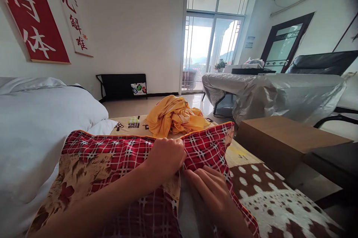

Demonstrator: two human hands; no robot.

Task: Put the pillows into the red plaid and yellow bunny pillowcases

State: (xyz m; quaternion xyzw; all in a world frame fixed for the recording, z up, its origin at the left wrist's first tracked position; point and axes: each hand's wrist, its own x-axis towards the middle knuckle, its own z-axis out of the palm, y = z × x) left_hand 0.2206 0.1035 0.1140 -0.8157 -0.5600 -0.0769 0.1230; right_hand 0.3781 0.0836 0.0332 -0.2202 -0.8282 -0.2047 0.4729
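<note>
A red plaid pillowcase (125, 152) with tan floral patches and orange piping lies in front of me on the bed. Down its middle runs a gap that shows a pale grey-white filling or lining (187, 208). My left hand (167, 158) is closed in a fist on the cloth at the top of this gap, near the far edge. Lower and to the right, my right hand (209, 187) has its fingers curled over the gap's right side, pinching the fabric. Its thumb is hidden.
Beyond the pillowcase sits a crumpled yellow cloth (173, 117) on a patterned brown and cream blanket (260, 186). White bedding (47, 119) is heaped at left. A brown box-like cabinet (282, 133) stands at right, before a plastic-covered table (268, 89).
</note>
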